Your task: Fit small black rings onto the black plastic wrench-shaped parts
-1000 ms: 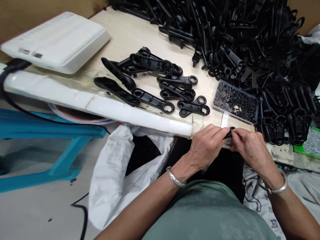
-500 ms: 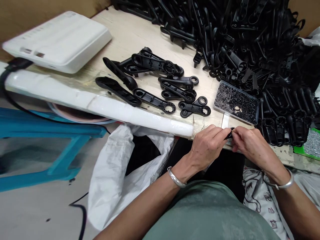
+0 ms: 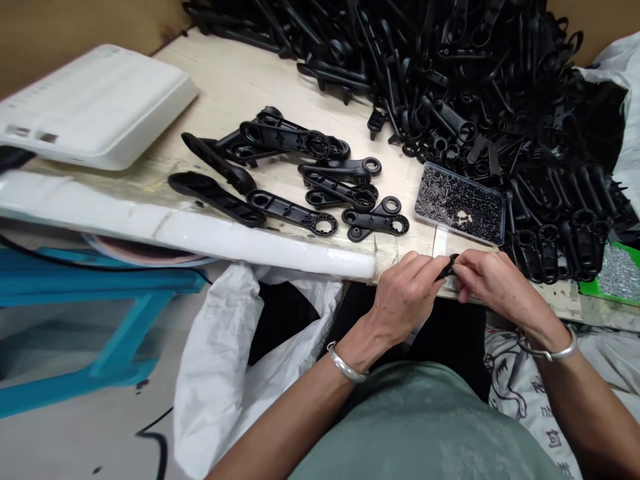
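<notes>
At the table's front edge, my left hand (image 3: 406, 291) is closed around a black plastic part (image 3: 447, 268), mostly hidden by the fingers. My right hand (image 3: 487, 280) pinches at the part's right end; whether a smaller piece sits between those fingertips I cannot tell. Just beyond the hands stands a clear box (image 3: 460, 203) of tiny dark pieces. To the left lie several black plastic arms with ring ends, among them a crossed pair (image 3: 375, 220) and a long one (image 3: 293, 212).
A big heap of black plastic parts (image 3: 425, 80) fills the back right. A white device (image 3: 100, 107) stands at the left. Far right is a green tray (image 3: 593, 289) of small silvery pieces. Below are a white sack (image 3: 215, 360) and a blue stool (image 3: 120, 333).
The view has shifted a little, so the table things appear further left. Both hands stay together at the black part with nearly the same grip.
</notes>
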Action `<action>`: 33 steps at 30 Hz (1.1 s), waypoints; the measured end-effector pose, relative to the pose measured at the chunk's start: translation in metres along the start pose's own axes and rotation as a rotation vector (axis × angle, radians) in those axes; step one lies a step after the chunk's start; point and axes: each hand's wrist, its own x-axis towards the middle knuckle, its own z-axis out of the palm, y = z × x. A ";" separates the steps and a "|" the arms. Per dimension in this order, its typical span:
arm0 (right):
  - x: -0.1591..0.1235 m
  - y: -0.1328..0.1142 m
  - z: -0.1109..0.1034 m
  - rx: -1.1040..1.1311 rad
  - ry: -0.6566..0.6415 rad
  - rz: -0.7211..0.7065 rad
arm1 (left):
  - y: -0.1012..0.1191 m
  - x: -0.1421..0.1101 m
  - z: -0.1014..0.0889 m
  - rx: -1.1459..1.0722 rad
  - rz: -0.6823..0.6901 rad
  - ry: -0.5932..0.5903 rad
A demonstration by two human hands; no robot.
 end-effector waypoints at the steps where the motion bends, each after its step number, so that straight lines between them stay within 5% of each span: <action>1: -0.002 0.004 0.000 0.145 -0.007 0.027 | 0.000 0.000 0.000 0.001 0.002 0.000; 4: -0.006 0.013 0.006 0.536 0.016 0.131 | 0.001 0.000 0.000 0.006 0.010 0.006; 7: -0.006 0.016 0.014 0.672 0.051 0.162 | 0.000 0.000 0.000 0.011 0.016 0.011; 13: 0.004 0.011 0.007 0.402 0.032 0.136 | -0.001 -0.001 0.000 0.033 0.020 -0.010; 21: 0.015 0.009 -0.006 -0.078 -0.027 -0.098 | -0.003 -0.001 0.001 0.029 0.023 -0.010; 24: 0.005 0.011 0.003 0.219 0.089 -0.042 | -0.001 -0.001 0.000 -0.008 0.013 0.044; 28: -0.017 0.011 0.025 0.878 0.418 0.127 | 0.008 -0.002 0.000 -0.073 -0.056 0.179; 33: -0.026 -0.003 0.045 1.355 0.409 0.141 | 0.025 -0.005 0.002 -0.079 -0.082 0.264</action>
